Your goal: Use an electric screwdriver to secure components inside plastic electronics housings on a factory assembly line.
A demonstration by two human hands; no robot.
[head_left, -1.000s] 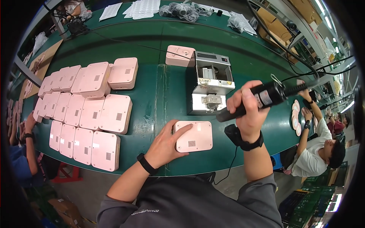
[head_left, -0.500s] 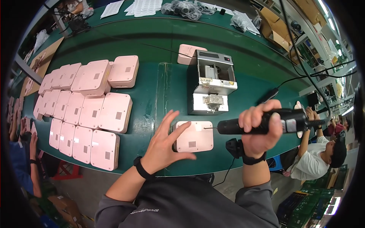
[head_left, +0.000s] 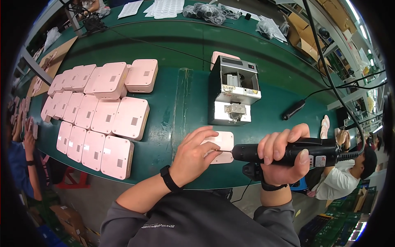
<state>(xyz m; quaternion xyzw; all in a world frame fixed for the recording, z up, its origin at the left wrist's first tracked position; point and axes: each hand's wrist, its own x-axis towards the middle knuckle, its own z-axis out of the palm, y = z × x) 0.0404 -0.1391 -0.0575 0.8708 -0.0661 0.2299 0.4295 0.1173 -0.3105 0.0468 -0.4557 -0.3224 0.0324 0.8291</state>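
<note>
A flat, pale pink plastic box with rounded corners (head_left: pixel 225 140) lies on the green worktop (head_left: pixel 166 136) close to its near edge, directly in front of the person, on the near side of a grey and black metal machine with a white lower front (head_left: pixel 238 96). The key relation is at the box's upper face: the thin metal bit (head_left: pixel 225 151) of a black cylindrical electric screwdriver (head_left: pixel 314 151) reaches in over it from the right and ends at the fingers of the left hand (head_left: pixel 193 154). That hand is the nearer one, spread over the box's left part, with its thumb and forefinger narrowed around the bit's tip; whether they pinch the bit, or some small piece hidden there, I cannot tell. The right hand (head_left: pixel 284 169) sits to the right of the box, its fingers wrapped around the screwdriver's body. In this view the screwdriver's long axis runs left to right, bit toward the left fingers, and contact between the tip and the box is hidden. The box's own long axis is hard to judge under the hand. Well apart to the left stand rows of matching pale pink boxes (head_left: pixel 88 113).
</note>
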